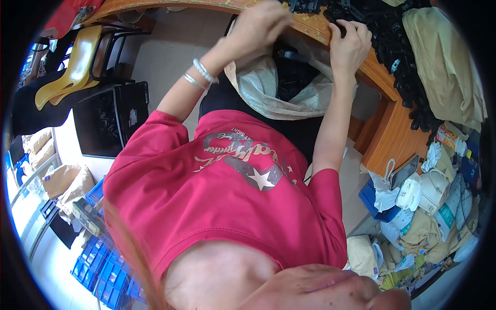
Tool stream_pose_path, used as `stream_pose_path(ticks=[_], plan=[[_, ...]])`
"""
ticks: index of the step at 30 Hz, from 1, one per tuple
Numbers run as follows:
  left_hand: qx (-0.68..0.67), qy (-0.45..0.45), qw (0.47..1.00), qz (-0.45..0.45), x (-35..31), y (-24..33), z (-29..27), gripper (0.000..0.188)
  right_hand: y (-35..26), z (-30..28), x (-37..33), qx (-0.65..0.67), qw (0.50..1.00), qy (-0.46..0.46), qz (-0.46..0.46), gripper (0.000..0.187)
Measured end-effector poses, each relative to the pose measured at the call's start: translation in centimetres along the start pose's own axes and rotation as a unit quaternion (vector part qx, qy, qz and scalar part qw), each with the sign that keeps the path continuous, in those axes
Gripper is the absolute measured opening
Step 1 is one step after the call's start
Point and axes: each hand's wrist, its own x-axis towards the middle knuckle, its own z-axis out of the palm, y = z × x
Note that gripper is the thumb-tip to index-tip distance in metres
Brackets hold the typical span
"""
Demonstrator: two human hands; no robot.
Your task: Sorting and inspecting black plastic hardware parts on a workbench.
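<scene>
My left hand [262, 25], with pale bangles on its wrist, is raised at the near edge of the wooden table. Its fingers are curled together and slightly blurred; what they hold, if anything, is hidden. My right hand [353, 45] is bent over the table edge beside a pile of small black plastic parts [386, 44]. Its thumb and forefinger close around something dark that I cannot make out. Below and between the hands, an open white woven sack [258, 85] rests at my lap, with black parts [297, 77] inside.
The wooden table [380, 75] curves around the front and right. A beige sack [439, 62] lies on it at the right. A yellow chair [77, 67] and a black crate [111, 119] stand at the left. Bags and a blue bin [373, 199] crowd the lower right.
</scene>
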Motion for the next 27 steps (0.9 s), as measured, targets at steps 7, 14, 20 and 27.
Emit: stream_pose_path(ticks=[7, 14, 20, 27], plan=[[0.068, -0.111, 0.988, 0.077, 2.4, -4.5, -3.0, 0.021, -0.5, -0.2, -0.7, 0.041, 0.999, 0.019, 0.023, 0.019], [0.057, -0.134, 0.976, 0.164, 2.8, -4.4, -3.5, 0.027, -3.0, -3.3, -2.6, 0.275, 0.935, -0.044, 0.218, 0.019], [-0.036, 0.059, 0.982, 0.174, 1.7, -3.8, -1.4, 0.017, -4.2, -3.8, -3.2, 0.447, 0.854, -0.053, 0.26, 0.019], [-0.33, -0.08, 0.93, -0.142, 0.5, 0.8, 0.1, 0.03, -5.6, -4.7, -3.2, 0.501, 0.835, -0.09, 0.209, 0.02]])
